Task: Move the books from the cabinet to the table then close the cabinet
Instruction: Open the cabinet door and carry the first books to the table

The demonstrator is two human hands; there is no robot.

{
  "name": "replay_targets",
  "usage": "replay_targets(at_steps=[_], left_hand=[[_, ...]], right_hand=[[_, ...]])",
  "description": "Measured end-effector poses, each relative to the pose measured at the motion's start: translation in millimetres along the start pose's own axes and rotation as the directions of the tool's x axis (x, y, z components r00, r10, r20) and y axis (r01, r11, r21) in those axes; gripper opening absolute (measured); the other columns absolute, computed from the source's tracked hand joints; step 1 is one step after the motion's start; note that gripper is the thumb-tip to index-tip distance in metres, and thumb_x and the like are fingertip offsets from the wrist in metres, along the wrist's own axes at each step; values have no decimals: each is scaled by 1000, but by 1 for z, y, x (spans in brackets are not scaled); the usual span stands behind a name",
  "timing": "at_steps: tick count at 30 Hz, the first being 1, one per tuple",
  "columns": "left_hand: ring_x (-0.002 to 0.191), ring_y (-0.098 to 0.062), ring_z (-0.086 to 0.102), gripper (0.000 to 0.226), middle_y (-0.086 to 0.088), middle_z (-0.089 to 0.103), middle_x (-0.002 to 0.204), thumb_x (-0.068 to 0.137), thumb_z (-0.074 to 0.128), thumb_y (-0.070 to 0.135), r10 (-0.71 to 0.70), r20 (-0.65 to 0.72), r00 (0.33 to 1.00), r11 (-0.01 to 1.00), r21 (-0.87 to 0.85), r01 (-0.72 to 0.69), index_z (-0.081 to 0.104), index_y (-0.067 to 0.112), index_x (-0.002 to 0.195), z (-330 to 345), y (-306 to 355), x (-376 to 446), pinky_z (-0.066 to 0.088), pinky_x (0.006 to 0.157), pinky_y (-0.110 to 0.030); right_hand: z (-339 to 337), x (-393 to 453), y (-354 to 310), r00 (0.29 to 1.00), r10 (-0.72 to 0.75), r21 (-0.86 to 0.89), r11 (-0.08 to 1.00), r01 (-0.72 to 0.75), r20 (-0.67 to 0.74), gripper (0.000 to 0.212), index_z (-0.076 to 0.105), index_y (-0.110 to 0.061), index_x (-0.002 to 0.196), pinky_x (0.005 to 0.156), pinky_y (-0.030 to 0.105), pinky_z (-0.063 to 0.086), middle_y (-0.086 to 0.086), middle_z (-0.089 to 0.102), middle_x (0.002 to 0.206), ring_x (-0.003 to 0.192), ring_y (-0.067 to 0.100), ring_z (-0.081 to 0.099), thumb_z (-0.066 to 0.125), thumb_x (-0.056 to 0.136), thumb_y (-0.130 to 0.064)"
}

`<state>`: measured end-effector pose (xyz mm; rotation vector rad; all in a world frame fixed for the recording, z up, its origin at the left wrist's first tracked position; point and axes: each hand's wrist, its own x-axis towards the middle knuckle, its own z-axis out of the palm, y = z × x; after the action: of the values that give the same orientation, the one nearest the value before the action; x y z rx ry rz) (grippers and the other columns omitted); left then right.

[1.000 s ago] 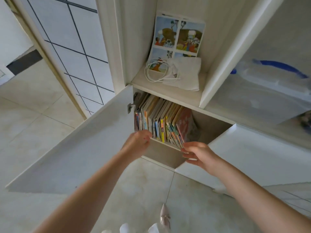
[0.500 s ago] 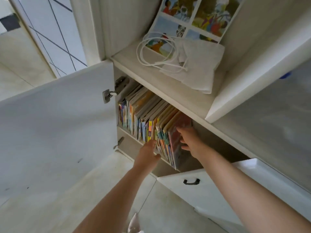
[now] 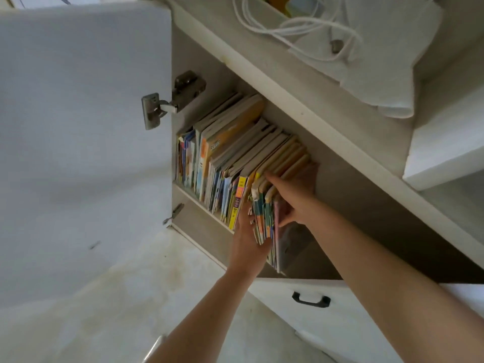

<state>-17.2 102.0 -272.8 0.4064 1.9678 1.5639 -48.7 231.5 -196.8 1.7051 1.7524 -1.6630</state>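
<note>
Reaching into the open cabinet (image 3: 348, 195), both hands on the row of books (image 3: 235, 163).

The books stand upright on the lower shelf, packed against its left wall and leaning right. The left hand (image 3: 248, 244) lies along the spines of the right-hand bunch, fingers slipped in beside a yellow spine; its grip holds that bunch from the left. The right hand (image 3: 296, 200) clasps the same bunch from the right, fingers curled over the tops, thumb on the outer cover. The left door (image 3: 78, 127) hangs wide open on its hinge (image 3: 167, 103). Above, a white cable (image 3: 293, 30) lies coiled on a white cloth (image 3: 387, 53).
</note>
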Motion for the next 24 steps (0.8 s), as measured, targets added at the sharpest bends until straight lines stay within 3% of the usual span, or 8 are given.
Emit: replay_targets(at_steps=[2,4,6,10,13,16,20,24], left_hand=[[123,-14,53,72,2,54,136,83,75,25,-14,-41,999,999,-30,12,30,29,138,6,-7,-2,47,97,-32],[120,-13,55,60,2,55,133,84,74,23,-13,-81,997,1000,-5,12,39,23,133,14,-15,-5,51,97,-31],[117,-12,55,61,4,54,133,83,74,26,5,-101,995,1000,5,-5,42,24,136,19,-22,-7,52,92,-27],[117,-14,55,64,6,52,133,81,75,27,3,-132,991,999,-40,-9,41,26,136,28,-28,-6,55,92,-35],[116,-10,54,63,6,51,133,83,74,26,52,-147,988,998,-12,-54,40,24,135,33,-30,-12,50,86,-17],[118,-7,54,58,7,51,133,83,73,22,88,-145,986,996,27,-85,39,25,130,40,-34,-16,47,82,-7],[120,-9,51,69,7,49,134,79,76,27,114,-137,984,992,74,-105,33,32,132,47,-35,-20,48,83,-12],[123,-16,53,86,5,46,141,79,76,30,134,-52,990,976,183,-123,21,33,145,55,-35,-15,56,90,-31]], right_hand=[[-3,1,4,1000,-12,-14,1000,12,15,60,53,-22,100,85,69,48,10,59,109,107,40,56,76,64,-64],[-4,3,6,1000,-10,2,1000,10,23,92,48,-23,123,76,68,51,11,57,122,110,41,56,82,49,-67],[-5,4,6,1000,-13,34,999,12,7,109,42,-26,132,70,68,53,10,55,126,111,41,55,86,40,-64],[-8,12,10,998,-28,67,997,32,-49,97,43,-24,132,65,65,55,12,53,126,109,41,56,80,49,-56],[-12,9,11,995,-31,78,996,38,-90,92,39,-26,136,67,67,53,15,51,129,109,43,56,76,55,-52],[-22,5,13,990,-31,117,992,47,-135,70,36,-25,130,68,68,53,17,52,123,105,44,58,73,72,-37],[-28,1,21,983,-24,162,985,54,-184,65,33,-23,122,61,65,55,21,55,120,94,44,64,75,73,-36],[-34,-6,25,980,-37,193,978,75,-196,65,33,-22,122,64,65,55,22,56,119,92,43,66,76,74,-31]])
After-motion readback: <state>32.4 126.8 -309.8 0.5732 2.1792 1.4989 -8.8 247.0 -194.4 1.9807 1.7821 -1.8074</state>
